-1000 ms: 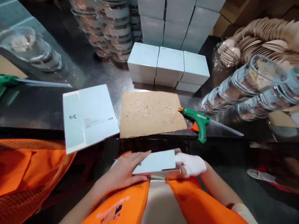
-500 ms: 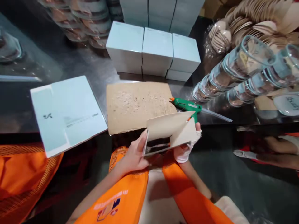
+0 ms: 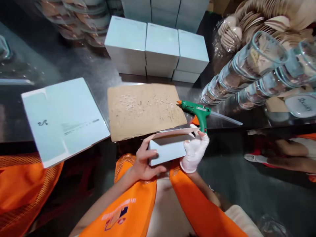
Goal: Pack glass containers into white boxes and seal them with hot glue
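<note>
Between my two hands is a small pale blue cardboard box [image 3: 168, 152], held over my lap in front of the table edge, with a flap standing up along its far side. My bare left hand [image 3: 145, 160] grips its left end, fingers and thumb closed around it. On the right end, my right hand [image 3: 195, 151], in a white glove with some fingertips bare, holds the box by its side and flap. Just beyond that hand lies a green glue gun [image 3: 201, 113] with an orange trigger and a clear glue stick in its back. Its nozzle touches a glue-spotted cardboard sheet [image 3: 145, 110].
Flat pale blue box blanks [image 3: 66, 118] lie at the left, overhanging the table edge. Stacked finished boxes [image 3: 161, 42] stand behind the cardboard. Stacked clear cups [image 3: 237, 75] and piled wooden spoons [image 3: 261, 26] are at the right. An orange mesh vest [image 3: 27, 187] hangs lower left.
The box has turned in my hands, from showing its open cream inside to showing a closed blue side. My right hand has moved up onto its right end and flap.
</note>
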Demonstrator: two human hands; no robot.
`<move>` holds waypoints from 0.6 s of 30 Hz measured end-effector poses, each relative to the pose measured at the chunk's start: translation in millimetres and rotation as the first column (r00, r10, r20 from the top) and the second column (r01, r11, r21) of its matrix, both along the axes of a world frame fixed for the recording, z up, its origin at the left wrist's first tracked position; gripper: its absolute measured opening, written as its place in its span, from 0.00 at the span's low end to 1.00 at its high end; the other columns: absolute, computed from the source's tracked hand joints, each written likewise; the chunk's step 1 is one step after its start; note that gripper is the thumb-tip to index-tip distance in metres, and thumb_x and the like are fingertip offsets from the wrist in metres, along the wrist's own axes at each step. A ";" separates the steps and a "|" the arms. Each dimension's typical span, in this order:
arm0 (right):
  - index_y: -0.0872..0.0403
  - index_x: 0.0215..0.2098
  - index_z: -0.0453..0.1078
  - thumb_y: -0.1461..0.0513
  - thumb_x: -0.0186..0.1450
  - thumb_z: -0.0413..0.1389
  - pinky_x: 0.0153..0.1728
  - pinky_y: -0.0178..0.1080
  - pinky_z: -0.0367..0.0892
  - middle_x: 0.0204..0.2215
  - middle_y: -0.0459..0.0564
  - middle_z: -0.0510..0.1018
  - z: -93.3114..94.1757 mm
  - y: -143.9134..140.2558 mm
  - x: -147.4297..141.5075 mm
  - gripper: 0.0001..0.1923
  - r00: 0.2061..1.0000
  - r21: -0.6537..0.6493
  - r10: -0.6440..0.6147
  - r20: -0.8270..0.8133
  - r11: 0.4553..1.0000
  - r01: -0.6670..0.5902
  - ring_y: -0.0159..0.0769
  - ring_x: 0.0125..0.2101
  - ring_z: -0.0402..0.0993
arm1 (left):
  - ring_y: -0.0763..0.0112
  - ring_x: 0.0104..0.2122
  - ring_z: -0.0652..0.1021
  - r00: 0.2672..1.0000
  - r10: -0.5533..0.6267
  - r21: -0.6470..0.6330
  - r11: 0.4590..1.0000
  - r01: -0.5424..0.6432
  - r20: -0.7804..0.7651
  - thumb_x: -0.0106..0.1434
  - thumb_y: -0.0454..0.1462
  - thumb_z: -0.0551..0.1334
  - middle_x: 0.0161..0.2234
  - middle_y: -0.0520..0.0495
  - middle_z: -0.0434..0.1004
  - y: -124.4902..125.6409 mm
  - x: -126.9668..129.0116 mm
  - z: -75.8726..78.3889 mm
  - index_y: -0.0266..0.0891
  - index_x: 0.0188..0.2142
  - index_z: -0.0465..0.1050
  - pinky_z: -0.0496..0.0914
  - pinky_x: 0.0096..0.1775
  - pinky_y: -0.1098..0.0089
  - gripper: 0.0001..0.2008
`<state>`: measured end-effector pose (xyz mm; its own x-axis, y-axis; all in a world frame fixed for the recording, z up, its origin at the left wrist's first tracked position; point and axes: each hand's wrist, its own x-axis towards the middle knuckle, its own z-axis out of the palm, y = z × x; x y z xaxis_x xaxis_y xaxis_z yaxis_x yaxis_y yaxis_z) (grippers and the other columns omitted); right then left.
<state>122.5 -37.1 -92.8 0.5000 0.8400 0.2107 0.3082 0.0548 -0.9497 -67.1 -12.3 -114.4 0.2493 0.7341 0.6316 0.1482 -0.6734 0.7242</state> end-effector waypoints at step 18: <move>0.54 0.28 0.71 0.57 0.52 0.70 0.24 0.37 0.68 0.19 0.48 0.76 60.8 84.9 153.7 0.14 0.984 -0.586 0.019 -0.177 0.801 -0.121 0.36 0.22 0.73 | 0.59 0.48 0.80 0.964 0.265 -0.029 0.964 -0.264 0.026 0.65 0.45 0.71 0.43 0.46 0.81 20.3 -13.6 3.2 0.45 0.45 0.80 0.76 0.50 0.60 0.12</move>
<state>276.1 47.8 -32.0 0.4181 0.8083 -0.4146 0.1725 -0.5187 -0.8373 -80.7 8.0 -111.2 0.0255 0.7874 0.6160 0.2973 -0.5943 0.7473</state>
